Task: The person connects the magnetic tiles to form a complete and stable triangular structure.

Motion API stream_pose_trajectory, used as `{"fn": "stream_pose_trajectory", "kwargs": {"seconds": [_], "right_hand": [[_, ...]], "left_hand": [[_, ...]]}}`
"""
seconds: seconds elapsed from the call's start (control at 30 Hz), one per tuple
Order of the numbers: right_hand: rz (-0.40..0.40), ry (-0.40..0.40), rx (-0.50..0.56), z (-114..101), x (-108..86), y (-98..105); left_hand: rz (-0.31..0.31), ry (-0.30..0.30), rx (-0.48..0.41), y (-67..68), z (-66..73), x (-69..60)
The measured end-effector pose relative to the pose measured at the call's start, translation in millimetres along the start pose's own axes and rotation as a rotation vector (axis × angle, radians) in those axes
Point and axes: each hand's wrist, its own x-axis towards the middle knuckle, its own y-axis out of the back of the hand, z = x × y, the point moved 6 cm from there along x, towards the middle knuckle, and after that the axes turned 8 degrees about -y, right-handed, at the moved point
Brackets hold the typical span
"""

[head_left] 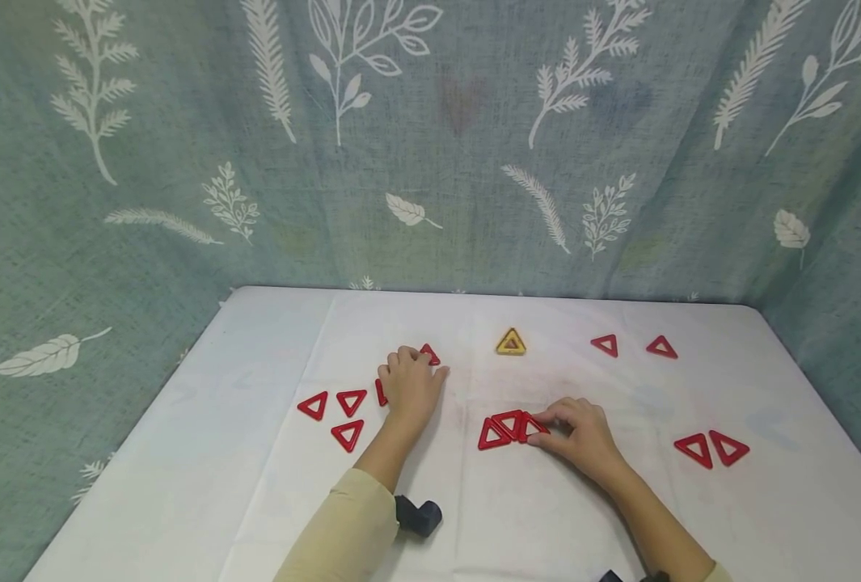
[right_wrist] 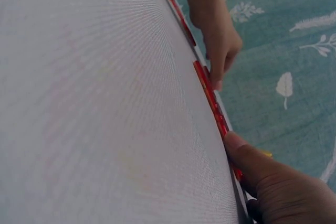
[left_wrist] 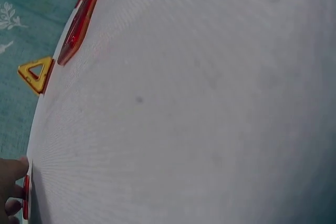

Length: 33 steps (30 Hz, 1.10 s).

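"Three red triangles (head_left: 506, 415) sit together on the white table (head_left: 255, 493). What's the right hand (head_left: 583, 434) doing?"
"Pinching the rightmost triangle (head_left: 523, 429)."
"And the left hand (head_left: 410, 390)?"
"By another triangle (head_left: 433, 355), farther left; whether it's gripping, I can't tell."

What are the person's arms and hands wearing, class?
The left hand and right hand are bare, without gloves. The left sleeve is plain pale beige and covers part of the forearm; only a beige edge of the right sleeve shows. A dark, bent piece juts out by the left cuff.
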Motion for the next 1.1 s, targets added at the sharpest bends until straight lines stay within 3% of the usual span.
{"fn": "stream_pose_trajectory", "kwargs": {"seconds": [0.2,0.37,0.6,0.9,1.1], "right_hand": [[-0.004,-0.013,0.006,-0.1,-0.4,-0.3],[-0.004,-0.012,0.003,0.7,-0.5,-0.9],[-0.002,0.005,-0.011,0.6,0.7,-1.5],[-0.015,0.008,-0.029,-0.1,1.7,-0.7],[-0.03,0.011,-0.034,0.2,1.0,-0.9]], "left_hand": [[0.038,-0.007,-0.012,-0.4,1.6,2.1],[0.02,0.008,0.011,-3.6,-0.6,2.3],[-0.017,0.011,-0.048,-10.1,-3.4,1.5],[-0.073,-0.023,-0.18,-10.6,2.5,-4.8],[-0.099,-0.052,-0.316,-12.5,4.5,-6.8]]}}
